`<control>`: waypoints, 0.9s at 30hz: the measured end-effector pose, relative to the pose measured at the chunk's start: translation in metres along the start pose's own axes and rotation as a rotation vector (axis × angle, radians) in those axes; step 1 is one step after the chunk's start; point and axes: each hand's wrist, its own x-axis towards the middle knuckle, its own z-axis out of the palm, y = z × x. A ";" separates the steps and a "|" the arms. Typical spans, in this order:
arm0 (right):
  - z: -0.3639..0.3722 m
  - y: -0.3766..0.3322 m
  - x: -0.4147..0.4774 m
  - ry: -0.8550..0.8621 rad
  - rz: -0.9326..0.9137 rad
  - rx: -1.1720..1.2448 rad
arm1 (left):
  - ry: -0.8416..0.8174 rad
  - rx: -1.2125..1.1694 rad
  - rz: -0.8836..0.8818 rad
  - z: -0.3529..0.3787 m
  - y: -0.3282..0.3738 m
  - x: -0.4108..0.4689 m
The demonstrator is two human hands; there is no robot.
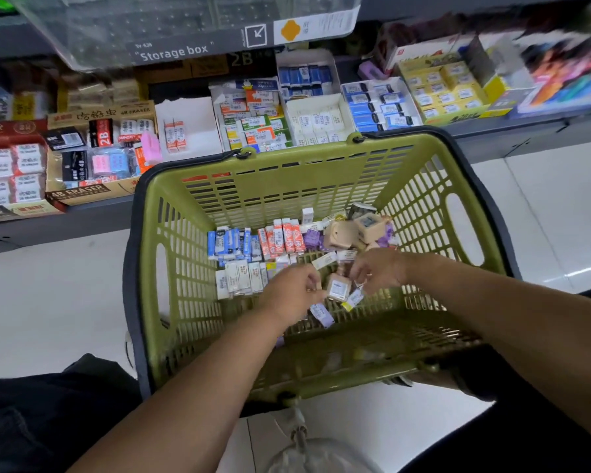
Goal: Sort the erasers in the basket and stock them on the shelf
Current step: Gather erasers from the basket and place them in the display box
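Green basket (287, 186): sorting in hand. Left hand (292, 293) pinches beige eraser (338, 287); right hand (379, 271) close at its 2 o'clock, grip unclear. Next: join beige pile (347, 233) at 1 o'clock.

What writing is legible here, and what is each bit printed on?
"Storage box": clear plastic box at the top.
"4B ERASER": cardboard display box at left.
"2B": red-and-black eraser in that box.
Labels on the erasers in the basket: too small to read.

We see open eraser boxes (379, 104) side by side along the low grey shelf (82, 220); our basket (287, 186) sits on the pale floor (48, 302).
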 end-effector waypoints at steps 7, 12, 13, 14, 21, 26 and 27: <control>0.032 0.010 0.007 0.287 -0.002 -0.363 | -0.156 0.582 0.239 0.033 0.001 0.022; 0.024 0.016 0.015 0.237 0.018 -0.427 | -0.270 0.599 0.171 0.044 0.003 0.029; 0.024 0.016 0.016 0.197 0.020 -0.408 | -0.309 0.616 0.182 0.046 0.003 0.028; 0.025 0.017 0.017 0.162 0.022 -0.390 | -0.346 0.630 0.195 0.049 0.002 0.026; 0.045 0.011 0.030 0.413 0.087 -0.043 | -0.236 0.449 0.173 0.043 -0.003 0.020; 0.047 0.000 0.044 0.499 0.153 0.073 | -0.063 0.450 0.198 0.038 0.000 0.019; 0.047 -0.003 0.046 0.504 0.168 0.060 | -0.084 0.445 0.198 0.038 -0.001 0.018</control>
